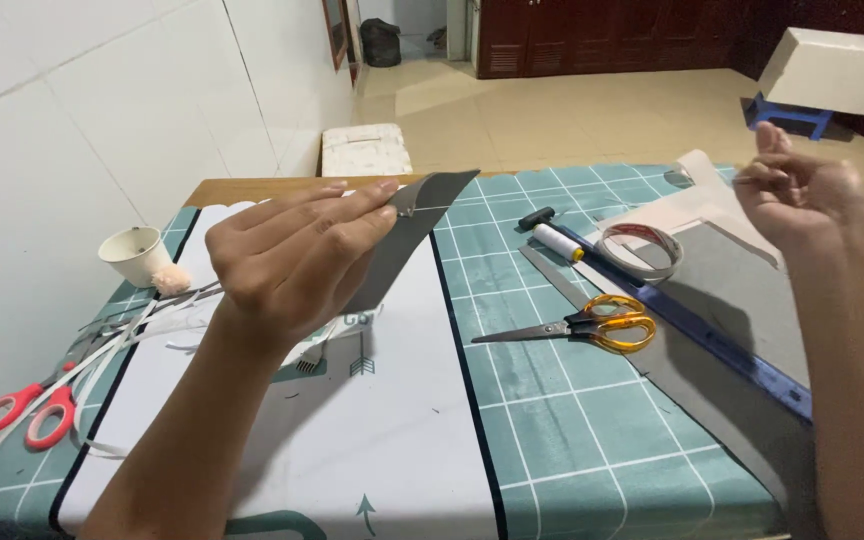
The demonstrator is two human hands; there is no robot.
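Left hand at frame centre pinches grey fabric; right hand, upper right, fingers closed, perhaps on thread. Pulling hard could likely slip the fabric loose.

The left hand pinches a grey fabric piece above the table; the right hand is raised, fingers pinched together, near yellow-handled scissors.

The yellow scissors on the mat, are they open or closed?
Closed. The yellow scissors lie flat on the mat, blades together in one point, handles side by side.
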